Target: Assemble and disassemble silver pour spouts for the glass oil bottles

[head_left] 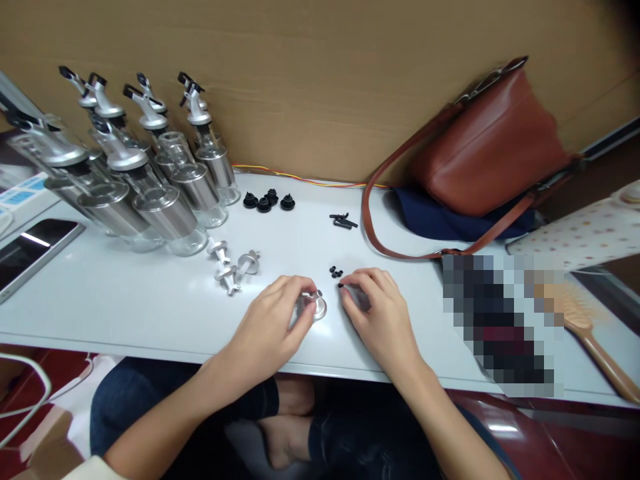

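Note:
My left hand pinches a silver pourer top, a round metal cap with a spout, low over the table's front half. Between the thumb and index finger of my right hand is a small black plug. A few more small black plugs lie just beyond those fingertips. Left of my left hand lie several loose silver pourer tops. Farther back are black ribbed stoppers in a group, and thin black strips sit in a small pile.
Glass and steel oil bottles crowd the left, many with pourers fitted. A phone lies at far left. On the right are a brown leather bag with its strap looping onto the table, a hairbrush and a blurred-out item.

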